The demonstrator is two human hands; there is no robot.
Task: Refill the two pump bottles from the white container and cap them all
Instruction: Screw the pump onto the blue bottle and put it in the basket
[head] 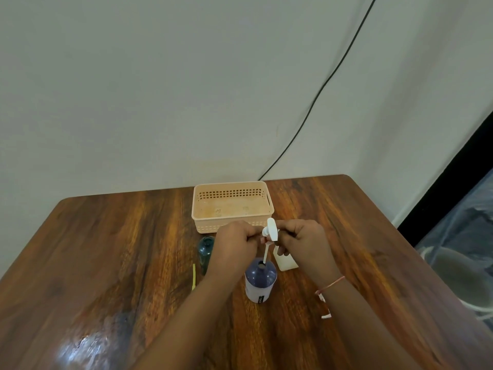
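Wooden table (106, 249) against pale wall; peach basket (232, 206) at far edge. Purple bottle (260, 279) upright, near centre, mouth open. White pump head (270, 232) held above it, dip tube vertical, tip at the mouth. Left hand (234, 244) and right hand (304, 241) both pinch the pump head. Teal bottle (206, 252) left; white container (285, 261) right, partly hidden.

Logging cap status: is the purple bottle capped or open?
Open: purple bottle shows its bare mouth; both hands hold the pump above, tube tip at the mouth.
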